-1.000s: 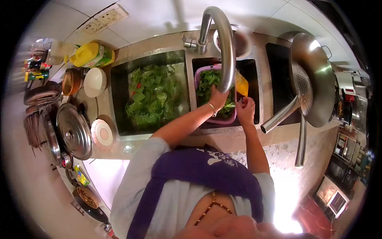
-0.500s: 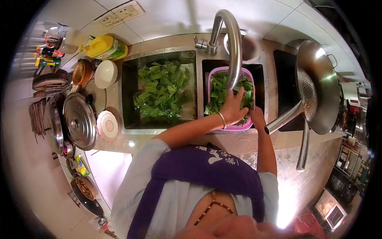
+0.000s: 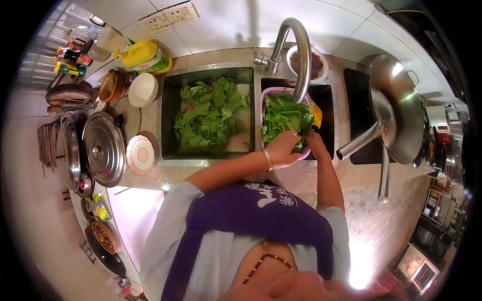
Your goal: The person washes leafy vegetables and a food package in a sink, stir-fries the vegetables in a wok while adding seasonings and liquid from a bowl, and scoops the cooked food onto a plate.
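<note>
Chopped leafy greens fill a pink plastic basket in the small middle sink. My left hand is at the basket's near side, its fingers drawn together against the greens and partly hidden by them. My right hand is closed at the basket's near right corner, over the rim, with its fingertips hard to see. More loose leaves float in water in the large left sink. A steel faucet arches over the basket.
An orange-yellow object shows behind the basket. A bowl stands behind the faucet. On the right, a wok and a long-handled strainer lie across another basin. At left are a white bowl, a pot lid and a yellow jug.
My left hand has drawn back from over the greens to the near rim, its spread fingers now together. The greens stand higher, and the basket has shifted left, uncovering the orange-yellow object.
</note>
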A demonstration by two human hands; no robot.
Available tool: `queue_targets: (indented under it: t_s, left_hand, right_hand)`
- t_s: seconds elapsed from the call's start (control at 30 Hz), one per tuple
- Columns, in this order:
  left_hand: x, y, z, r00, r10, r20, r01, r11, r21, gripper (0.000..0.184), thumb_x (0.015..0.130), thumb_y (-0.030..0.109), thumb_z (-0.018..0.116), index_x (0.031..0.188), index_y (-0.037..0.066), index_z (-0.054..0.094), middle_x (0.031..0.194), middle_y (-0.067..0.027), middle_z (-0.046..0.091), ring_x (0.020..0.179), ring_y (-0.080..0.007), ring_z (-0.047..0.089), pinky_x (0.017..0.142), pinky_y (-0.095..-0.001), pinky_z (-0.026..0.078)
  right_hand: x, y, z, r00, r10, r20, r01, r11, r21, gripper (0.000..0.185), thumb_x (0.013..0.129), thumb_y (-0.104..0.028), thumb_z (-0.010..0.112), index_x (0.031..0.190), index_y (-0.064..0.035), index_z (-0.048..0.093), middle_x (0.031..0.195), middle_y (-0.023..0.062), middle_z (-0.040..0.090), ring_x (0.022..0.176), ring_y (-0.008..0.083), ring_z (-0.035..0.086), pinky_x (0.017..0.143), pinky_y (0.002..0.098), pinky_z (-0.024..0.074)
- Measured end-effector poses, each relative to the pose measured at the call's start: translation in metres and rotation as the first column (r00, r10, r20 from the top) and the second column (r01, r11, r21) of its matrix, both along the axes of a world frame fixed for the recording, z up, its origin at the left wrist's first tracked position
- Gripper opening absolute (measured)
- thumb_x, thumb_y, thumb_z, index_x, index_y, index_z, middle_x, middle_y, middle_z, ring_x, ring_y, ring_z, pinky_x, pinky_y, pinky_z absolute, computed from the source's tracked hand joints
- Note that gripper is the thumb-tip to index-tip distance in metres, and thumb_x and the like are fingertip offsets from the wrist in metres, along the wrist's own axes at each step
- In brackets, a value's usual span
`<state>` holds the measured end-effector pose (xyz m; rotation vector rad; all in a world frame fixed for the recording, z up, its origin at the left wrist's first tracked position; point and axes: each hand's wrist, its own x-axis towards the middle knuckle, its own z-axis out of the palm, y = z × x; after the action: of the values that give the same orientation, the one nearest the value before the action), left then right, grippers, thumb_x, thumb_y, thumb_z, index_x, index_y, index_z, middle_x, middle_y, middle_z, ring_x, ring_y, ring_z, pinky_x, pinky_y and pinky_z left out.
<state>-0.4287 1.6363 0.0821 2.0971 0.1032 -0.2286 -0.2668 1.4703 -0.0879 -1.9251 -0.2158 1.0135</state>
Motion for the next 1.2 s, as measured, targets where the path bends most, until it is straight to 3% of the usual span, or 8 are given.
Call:
queue_targets:
  t_s: [0.17, 0.37, 0.47, 0.6, 0.73, 0.8, 1.0, 1.2]
  left_hand:
    - [-0.044, 0.029, -0.041, 0.967, 0.244, 0.072, -0.232, 0.962, -0.146, 0.028, 0.085, 0.021, 0.058, 0.106, 0.002, 0.061, 0.112, -0.0196, 0.058, 0.099, -0.0283, 0.058, 0.086, -0.0371, 0.049]
    - [-0.100, 0.071, -0.068, 0.798, 0.594, -0.105, -0.591, 0.735, -0.332, 0.022, 0.086, 0.020, 0.060, 0.100, 0.003, 0.063, 0.088, -0.0101, 0.065, 0.080, -0.0172, 0.062, 0.072, -0.0291, 0.050]
    - [-0.124, 0.093, -0.074, 0.733, 0.642, -0.226, -0.678, 0.717, -0.163, 0.024, 0.085, 0.021, 0.062, 0.101, 0.003, 0.063, 0.087, -0.0083, 0.065, 0.080, -0.0159, 0.061, 0.074, -0.0296, 0.049]
    - [-0.157, 0.118, -0.097, 0.705, 0.673, -0.223, -0.678, 0.732, 0.066, 0.026, 0.084, 0.020, 0.060, 0.103, 0.002, 0.061, 0.095, -0.0112, 0.065, 0.087, -0.0221, 0.062, 0.078, -0.0349, 0.049]
    - [-0.178, 0.155, -0.125, 0.670, 0.709, -0.221, -0.704, 0.701, 0.116, 0.027, 0.084, 0.020, 0.060, 0.103, 0.001, 0.061, 0.100, -0.0137, 0.065, 0.092, -0.0257, 0.062, 0.081, -0.0365, 0.048]
    - [-0.181, 0.176, -0.128, 0.650, 0.731, -0.209, -0.718, 0.680, 0.147, 0.026, 0.083, 0.019, 0.059, 0.102, 0.001, 0.061, 0.101, -0.0149, 0.064, 0.092, -0.0266, 0.062, 0.081, -0.0365, 0.048]
    - [-0.152, 0.275, -0.143, 0.777, 0.601, 0.187, -0.612, 0.654, 0.445, 0.021, 0.080, 0.019, 0.061, 0.095, 0.004, 0.061, 0.099, -0.0142, 0.061, 0.093, -0.0324, 0.057, 0.084, -0.0392, 0.045]
    - [-0.088, 0.373, -0.146, 0.898, 0.414, -0.150, -0.232, 0.734, 0.639, 0.055, 0.086, 0.045, 0.052, 0.134, 0.020, 0.042, 0.139, -0.0140, 0.036, 0.125, -0.0402, 0.036, 0.101, -0.0469, 0.035]
  right_hand:
    - [0.002, -0.009, -0.032, 0.992, -0.037, 0.122, 0.043, 0.998, -0.045, 0.027, 0.085, -0.018, 0.056, 0.103, 0.0008, 0.061, 0.085, 0.0049, 0.062, 0.074, 0.0136, 0.054, 0.067, 0.0289, 0.0431]
    - [-0.016, -0.012, 0.065, 0.993, 0.044, -0.107, -0.061, 0.985, -0.161, 0.033, 0.085, -0.023, 0.060, 0.106, 0.0013, 0.060, 0.086, 0.0026, 0.060, 0.070, 0.0106, 0.050, 0.062, 0.0266, 0.0418]
    - [-0.016, -0.023, 0.052, 0.983, 0.061, 0.171, -0.038, 0.990, -0.136, 0.035, 0.083, -0.023, 0.059, 0.105, 0.0034, 0.060, 0.083, 0.0155, 0.062, 0.079, 0.0257, 0.059, 0.073, 0.0387, 0.0459]
    - [-0.048, 0.014, 0.098, 0.441, 0.221, 0.870, 0.004, 0.969, -0.248, 0.024, 0.086, -0.016, 0.056, 0.105, -0.0027, 0.061, 0.092, 0.0174, 0.060, 0.086, 0.0323, 0.059, 0.079, 0.0408, 0.0464]
    - [-0.090, 0.103, 0.101, 0.854, 0.192, 0.483, -0.287, 0.949, 0.132, 0.021, 0.086, -0.007, 0.053, 0.106, -0.0047, 0.058, 0.098, 0.0189, 0.058, 0.092, 0.0326, 0.057, 0.079, 0.0393, 0.0458]
    - [-0.109, 0.155, 0.094, 0.743, 0.393, 0.542, -0.564, 0.804, 0.190, 0.021, 0.088, -0.010, 0.050, 0.108, -0.0044, 0.057, 0.098, 0.0214, 0.058, 0.093, 0.0346, 0.057, 0.079, 0.0417, 0.0457]
    - [-0.097, 0.295, 0.040, 0.435, 0.648, 0.625, -0.518, 0.748, -0.415, 0.032, 0.090, -0.022, 0.051, 0.117, -0.0064, 0.054, 0.112, 0.0207, 0.054, 0.100, 0.0377, 0.054, 0.084, 0.0456, 0.0446]
    - [-0.067, 0.379, 0.032, 0.510, 0.727, 0.460, -0.379, 0.669, -0.639, 0.057, 0.086, -0.048, 0.052, 0.130, -0.0124, 0.049, 0.122, 0.0226, 0.052, 0.113, 0.0382, 0.049, 0.096, 0.0432, 0.0398]
